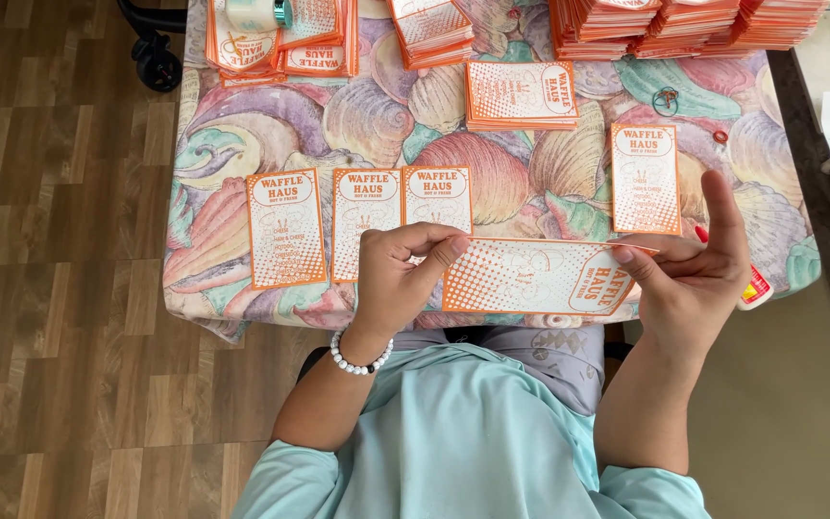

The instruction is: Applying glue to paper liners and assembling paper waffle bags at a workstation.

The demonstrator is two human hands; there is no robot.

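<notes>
Head-camera view showed a seated person holding one orange-and-white printed card sideways at the centre of the frame, above the near edge of a table draped in a shell-patterned cloth. The left hand pinched the card's left end with curled fingers; a white bead bracelet circled that wrist. The right hand steadied the card's right end, fingers beneath it and the forefinger raised clear.

Three matching cards lay face up in a row at centre left, and a fourth card lay apart at right. A small stack of cards sat above them, with taller orange stacks along the top edge. A green rubber band and a red rubber band lay loose near the single card. A red-and-white glue bottle showed just behind the right hand, near the table's corner.

The card was held only at its ends and looked thin; an uneven pull could likely bend or crease it. The bottle, so near the edge, might be knocked to the floor by the right wrist.
</notes>
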